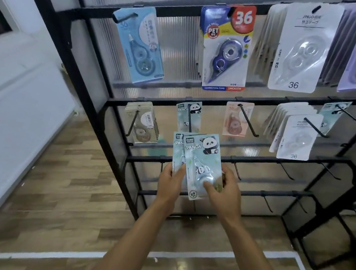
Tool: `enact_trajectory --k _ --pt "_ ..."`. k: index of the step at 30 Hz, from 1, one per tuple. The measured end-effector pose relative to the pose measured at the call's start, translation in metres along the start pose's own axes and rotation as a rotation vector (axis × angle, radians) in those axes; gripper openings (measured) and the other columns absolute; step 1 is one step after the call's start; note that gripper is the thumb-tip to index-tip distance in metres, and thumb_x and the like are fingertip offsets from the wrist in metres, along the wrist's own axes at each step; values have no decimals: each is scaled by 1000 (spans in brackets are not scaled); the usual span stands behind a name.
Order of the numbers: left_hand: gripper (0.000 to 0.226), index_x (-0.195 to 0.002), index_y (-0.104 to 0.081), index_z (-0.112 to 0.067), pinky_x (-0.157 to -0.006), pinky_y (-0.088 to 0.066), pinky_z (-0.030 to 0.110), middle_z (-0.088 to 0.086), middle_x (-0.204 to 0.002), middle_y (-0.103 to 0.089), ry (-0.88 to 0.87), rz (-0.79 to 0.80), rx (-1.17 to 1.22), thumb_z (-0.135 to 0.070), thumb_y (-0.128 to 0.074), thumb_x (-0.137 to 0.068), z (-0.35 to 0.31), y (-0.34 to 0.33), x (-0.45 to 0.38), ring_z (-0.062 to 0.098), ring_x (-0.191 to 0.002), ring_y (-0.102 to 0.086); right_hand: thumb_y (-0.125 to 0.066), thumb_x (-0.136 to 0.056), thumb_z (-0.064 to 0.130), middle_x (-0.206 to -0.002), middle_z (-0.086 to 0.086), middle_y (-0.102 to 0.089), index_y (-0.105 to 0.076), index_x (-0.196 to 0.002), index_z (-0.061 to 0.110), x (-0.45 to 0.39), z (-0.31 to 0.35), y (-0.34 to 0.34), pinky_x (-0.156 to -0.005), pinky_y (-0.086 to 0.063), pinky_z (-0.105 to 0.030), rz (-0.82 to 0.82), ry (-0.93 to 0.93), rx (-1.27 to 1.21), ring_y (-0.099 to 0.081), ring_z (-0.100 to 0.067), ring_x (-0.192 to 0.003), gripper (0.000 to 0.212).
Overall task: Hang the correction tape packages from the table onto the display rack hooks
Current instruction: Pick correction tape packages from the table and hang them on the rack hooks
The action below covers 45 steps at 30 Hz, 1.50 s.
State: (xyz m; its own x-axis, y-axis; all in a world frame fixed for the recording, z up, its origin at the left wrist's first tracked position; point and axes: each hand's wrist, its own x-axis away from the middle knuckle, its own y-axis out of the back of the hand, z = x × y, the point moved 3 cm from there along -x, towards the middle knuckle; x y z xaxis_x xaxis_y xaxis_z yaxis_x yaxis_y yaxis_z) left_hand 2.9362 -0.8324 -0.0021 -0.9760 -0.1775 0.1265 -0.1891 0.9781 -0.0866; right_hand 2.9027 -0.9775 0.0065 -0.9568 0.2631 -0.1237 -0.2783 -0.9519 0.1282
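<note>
Head view: a black rack [118,103] of horizontal bars and forward-pointing hooks fills the upper right, with a bare wooden floor [66,188] and a white floor line [181,256] below it. Left of the rack a white wall [17,98] leaves an open strip of floor. The lower bars carry only bare hooks, such as one hook [237,171] just right of the hands. On the middle bar a hung panda pack [189,116] sits directly above the hands, with a beige pack [143,123] to its left and a pink pack [237,119] to its right, each well apart.

Both forearms reach forward and up from the bottom edge, hands close together in front of the rack. The left hand [170,181] has its grip closed on the rear panda pack [178,150], thumb over the front edge. The right hand [224,191] pinches the front panda pack [202,166] at its lower right, thumb on the blister, fingers behind. The two packs overlap, upright and tilted slightly left, their tops just below the hung pack.
</note>
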Motion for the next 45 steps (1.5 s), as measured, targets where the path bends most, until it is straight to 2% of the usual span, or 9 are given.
enact_trajectory --k 8,13,15,20,25,31,35,39,45 --pt "11 -94 -66 -23 -58 -54 26 -2 -88 -75 125 120 -81 -31 -58 -95 -1 2 -23 14 -76 -71 -68 -80 1 -102 19 -61 -50 -114 34 -2 6 -8 -70 -50 -9 43 22 1 -61 7 -92 51" --pt "16 -99 -69 -14 -69 -57 37 7 -92 -74 95 109 -162 -25 -58 -94 -6 9 -47 21 -80 -69 -68 -81 4 -99 25 -60 -48 -101 50 -3 15 -15 -75 -51 -15 85 60 36 -59 9 -92 54" --pt "14 -97 -70 -16 -66 -57 34 5 -88 -74 95 103 -171 -24 -58 -95 -6 10 -54 21 -78 -69 -68 -82 5 -102 22 -61 -47 -104 51 -3 16 -17 -77 -53 -20 92 65 25 -61 3 -96 54" --pt "20 -104 -68 -9 -84 -55 49 11 -97 -73 110 123 -178 -24 -59 -95 -3 9 -67 33 -95 -69 -64 -84 7 -104 17 -64 -50 -106 50 -9 10 -20 -77 -56 -28 104 61 39 -63 -3 -96 51" --pt "22 -106 -66 -13 -84 -57 44 6 -99 -74 133 144 -165 -29 -55 -97 -3 6 -83 27 -95 -70 -61 -86 11 -109 3 -63 -53 -123 27 -26 -2 -30 -82 -55 -36 92 39 145 -61 -13 -100 41" --pt "23 -110 -61 -14 -82 -56 39 5 -100 -71 192 151 -155 -31 -50 -100 -8 -2 -114 23 -93 -68 -61 -90 15 -114 -6 -60 -44 -137 17 -56 -12 -51 -82 -55 -35 25 41 235 -59 -19 -103 50" --pt "35 -111 -59 -7 -66 -48 29 8 -94 -68 249 211 -86 -37 -45 -100 -11 -5 -136 19 -79 -62 -60 -91 19 -119 -6 -58 -41 -139 17 -88 -14 -66 -83 -56 -34 1 32 267 -59 -20 -106 51" --pt "37 -121 -54 -7 -93 -48 42 12 -115 -65 248 152 -94 -36 -40 -102 -10 -4 -157 27 -104 -61 -60 -91 20 -112 -10 -58 -36 -141 14 -126 -19 -80 -82 -52 -34 -1 -15 386 -57 -23 -101 56" --pt "37 -138 -42 -12 -95 -36 31 8 -134 -50 192 84 -282 -25 -34 -104 -11 -7 -170 19 -117 -46 -60 -92 26 -119 -14 -51 -26 -148 11 -153 -21 -91 -76 -44 -25 -33 -56 426 -47 -15 -98 67"
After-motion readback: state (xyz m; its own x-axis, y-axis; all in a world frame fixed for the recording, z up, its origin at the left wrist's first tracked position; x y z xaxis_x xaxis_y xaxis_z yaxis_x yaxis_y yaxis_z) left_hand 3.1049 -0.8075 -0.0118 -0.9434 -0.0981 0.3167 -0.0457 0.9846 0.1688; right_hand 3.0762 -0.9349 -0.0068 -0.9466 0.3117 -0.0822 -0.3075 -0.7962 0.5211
